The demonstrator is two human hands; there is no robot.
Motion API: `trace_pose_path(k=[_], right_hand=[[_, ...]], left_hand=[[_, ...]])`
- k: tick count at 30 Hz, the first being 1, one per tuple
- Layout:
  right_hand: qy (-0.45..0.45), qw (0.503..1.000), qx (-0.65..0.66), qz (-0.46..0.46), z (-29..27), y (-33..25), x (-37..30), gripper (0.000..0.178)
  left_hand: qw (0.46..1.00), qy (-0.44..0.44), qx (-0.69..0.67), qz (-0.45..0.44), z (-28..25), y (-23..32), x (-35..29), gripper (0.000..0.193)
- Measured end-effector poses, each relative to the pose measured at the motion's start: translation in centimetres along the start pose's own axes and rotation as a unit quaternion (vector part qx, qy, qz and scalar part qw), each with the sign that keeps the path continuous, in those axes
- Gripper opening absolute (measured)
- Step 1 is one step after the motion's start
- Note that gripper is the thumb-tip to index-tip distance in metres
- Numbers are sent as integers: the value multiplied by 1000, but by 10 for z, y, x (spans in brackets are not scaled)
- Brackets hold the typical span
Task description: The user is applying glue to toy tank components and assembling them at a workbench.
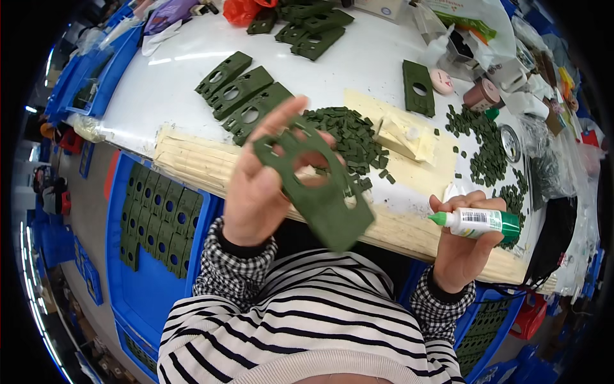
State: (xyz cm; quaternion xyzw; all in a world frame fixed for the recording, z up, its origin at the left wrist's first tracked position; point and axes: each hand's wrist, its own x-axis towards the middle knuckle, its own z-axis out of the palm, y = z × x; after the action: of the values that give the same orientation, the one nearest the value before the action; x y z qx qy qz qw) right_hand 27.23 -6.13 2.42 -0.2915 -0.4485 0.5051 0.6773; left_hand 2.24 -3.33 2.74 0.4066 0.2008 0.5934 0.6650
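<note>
A flat, dark-green plate (336, 221) with round holes was in the left hand (252, 189), a smooth white-and-green bottle (480, 222) in the right hand (462, 256); fingers clamped both.

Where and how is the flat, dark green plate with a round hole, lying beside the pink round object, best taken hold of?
Probably pinch the dark green plate across its long edges at the near end, coming from that side: it lies flat, and the pink round object crowds its right edge farther up.
</note>
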Motion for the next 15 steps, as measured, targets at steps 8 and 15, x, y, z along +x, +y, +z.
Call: trace_pose_path(k=[8, 15], right_hand=[[15, 1000, -18, 6, 2, 6, -3, 48], [9, 999, -31, 0, -2, 1, -8, 48]], left_hand=[[810, 341, 370, 300, -138, 102, 55, 55], [722, 378, 578, -30, -220, 118, 92, 66]])
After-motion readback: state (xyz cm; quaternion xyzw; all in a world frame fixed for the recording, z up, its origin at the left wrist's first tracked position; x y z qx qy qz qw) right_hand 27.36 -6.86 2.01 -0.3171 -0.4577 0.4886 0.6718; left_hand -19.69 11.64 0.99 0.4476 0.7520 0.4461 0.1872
